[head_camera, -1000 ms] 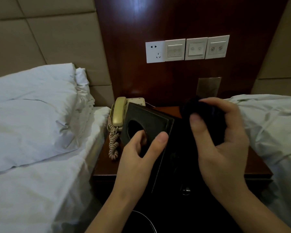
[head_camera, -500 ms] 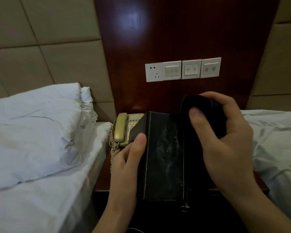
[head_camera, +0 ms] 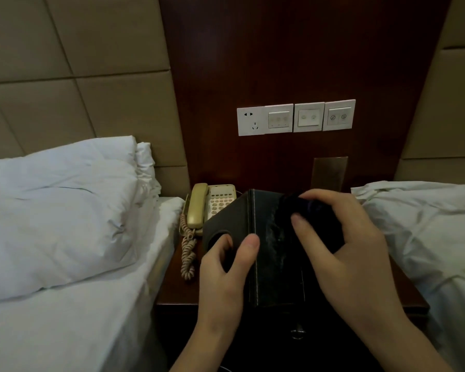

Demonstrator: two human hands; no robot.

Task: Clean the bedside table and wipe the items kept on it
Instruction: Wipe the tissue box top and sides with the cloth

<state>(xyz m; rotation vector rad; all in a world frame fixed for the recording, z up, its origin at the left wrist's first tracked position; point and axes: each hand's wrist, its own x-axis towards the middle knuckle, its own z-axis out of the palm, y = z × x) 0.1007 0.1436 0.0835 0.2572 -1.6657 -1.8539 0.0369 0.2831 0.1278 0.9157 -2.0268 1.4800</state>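
A black box (head_camera: 266,253), leather-look with pale stitching along its edges, is held up over a dark wooden bedside table (head_camera: 172,280). It is tilted so one corner edge faces the viewer. The face at 9 o'clock has a round opening; the face at 3 o'clock shows a streaky pale smear of dust. The left hand (head_camera: 226,280) grips the box, thumb on the corner edge and a finger at the round opening. The right hand (head_camera: 355,253) curls tightly round a bunched dark cloth (head_camera: 317,224) and presses it against the smeared face. Behind the box, at 10 o'clock, a beige corded telephone (head_camera: 210,208) sits on the table, its coiled cord hanging down. White bedding (head_camera: 59,210) lies at 9 o'clock and more at 3 o'clock. White wall switches (head_camera: 295,118) are at 12 o'clock.
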